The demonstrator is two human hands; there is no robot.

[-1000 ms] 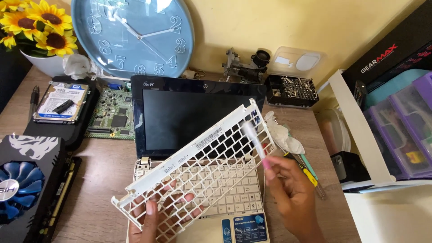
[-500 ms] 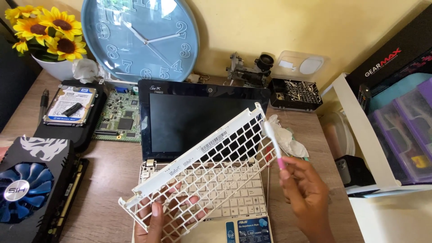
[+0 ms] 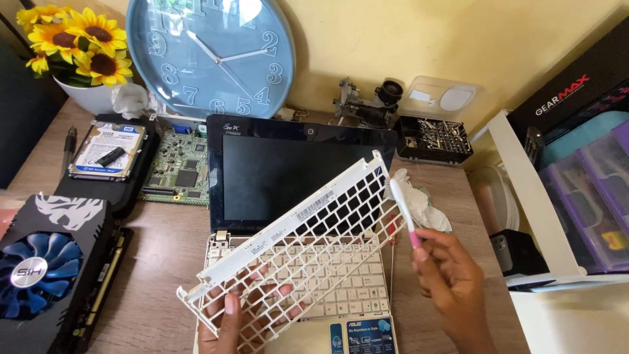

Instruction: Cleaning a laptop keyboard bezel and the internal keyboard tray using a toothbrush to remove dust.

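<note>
My left hand [image 3: 239, 314] holds a white keyboard frame [image 3: 308, 252] by its lower end, tilted up over a small open laptop [image 3: 288, 177]. The laptop has a dark screen and a white keyboard [image 3: 341, 288] that shows through the frame's holes. My right hand [image 3: 449, 278] grips a white and pink toothbrush [image 3: 401, 203]. Its bristle head touches the frame's upper right edge.
A crumpled white tissue [image 3: 422, 203] lies right of the laptop. At left are a graphics card with a blue fan [image 3: 39, 272], a hard drive [image 3: 108, 151] and a green circuit board [image 3: 180, 167]. Behind stand a blue wall clock [image 3: 209, 52], sunflowers [image 3: 72, 39] and a screwdriver bit case [image 3: 436, 137]. Storage boxes [image 3: 590, 190] fill the right.
The toothbrush head has slid up along the frame's right edge toward its top corner. The camera has shifted slightly, so the scene sits further right.
</note>
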